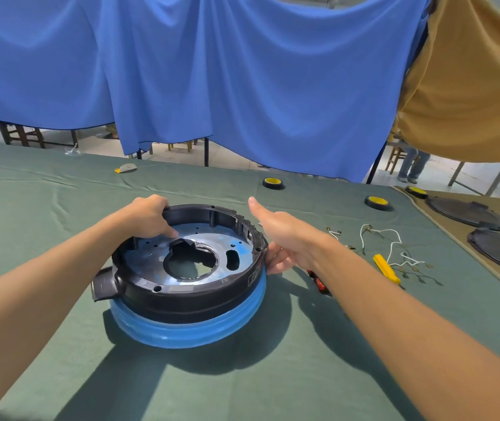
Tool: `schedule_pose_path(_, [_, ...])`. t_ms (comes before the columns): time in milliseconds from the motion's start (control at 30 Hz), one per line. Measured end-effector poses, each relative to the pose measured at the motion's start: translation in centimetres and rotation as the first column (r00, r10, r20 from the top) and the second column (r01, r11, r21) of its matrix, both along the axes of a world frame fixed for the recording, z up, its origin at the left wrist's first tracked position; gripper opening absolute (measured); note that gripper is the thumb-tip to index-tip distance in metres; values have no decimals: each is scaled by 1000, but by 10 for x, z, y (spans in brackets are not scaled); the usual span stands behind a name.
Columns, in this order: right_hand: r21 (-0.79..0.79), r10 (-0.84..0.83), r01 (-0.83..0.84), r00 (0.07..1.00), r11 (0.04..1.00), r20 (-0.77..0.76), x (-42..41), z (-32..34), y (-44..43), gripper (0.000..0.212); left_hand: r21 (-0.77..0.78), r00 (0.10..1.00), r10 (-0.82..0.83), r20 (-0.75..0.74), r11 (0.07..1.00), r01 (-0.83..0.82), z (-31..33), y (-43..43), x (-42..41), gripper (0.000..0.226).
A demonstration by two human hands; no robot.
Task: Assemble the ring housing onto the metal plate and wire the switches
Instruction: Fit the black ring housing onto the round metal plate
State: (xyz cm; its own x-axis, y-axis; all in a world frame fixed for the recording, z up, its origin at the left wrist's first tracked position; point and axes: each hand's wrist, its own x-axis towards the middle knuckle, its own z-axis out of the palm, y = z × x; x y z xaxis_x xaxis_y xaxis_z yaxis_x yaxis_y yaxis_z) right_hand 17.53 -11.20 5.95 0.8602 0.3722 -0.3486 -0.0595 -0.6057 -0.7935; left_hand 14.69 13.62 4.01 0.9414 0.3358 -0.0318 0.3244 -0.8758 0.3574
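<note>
Both sets of fingers are on the black ring housing (188,296). Those of the left hand (148,217) curl over its far left rim with the thumb lying inside on the metal plate (148,253), so this hand grips the rim. Those of the right hand (285,238) curl against the right outer wall, touching it, while the thumb sticks up straight and free. The plate, shiny with patches of blue, sits inside the housing, which rests on a blue band (188,334) in the middle of the green tablecloth (60,214). Just right of the right forearm lie a red-handled tool (319,281), partly hidden, a yellow-handled tool (386,268) and white wires (394,241) with small terminals. Farther off sit three tape rolls (273,183) with yellow cores and two black round lids (467,212). A blue curtain (212,71) hangs behind the table.
</note>
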Motion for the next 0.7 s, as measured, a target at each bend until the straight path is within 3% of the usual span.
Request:
schedule_pose_path(100, [125,-46,52,998,991,-52,14,0,2,74,-38,997,73,0,997,-73,1,5,1,39])
schedule_pose_path(367, [323,-117,176,974,930,-194,52,-8,6,90,-147,976,218,10,966,-214,0,10,15,40])
schedule_pose_path(700, [360,-22,90,982,929,-188,78,-12,28,87,-142,945,326,-5,936,-323,2,25,20,37])
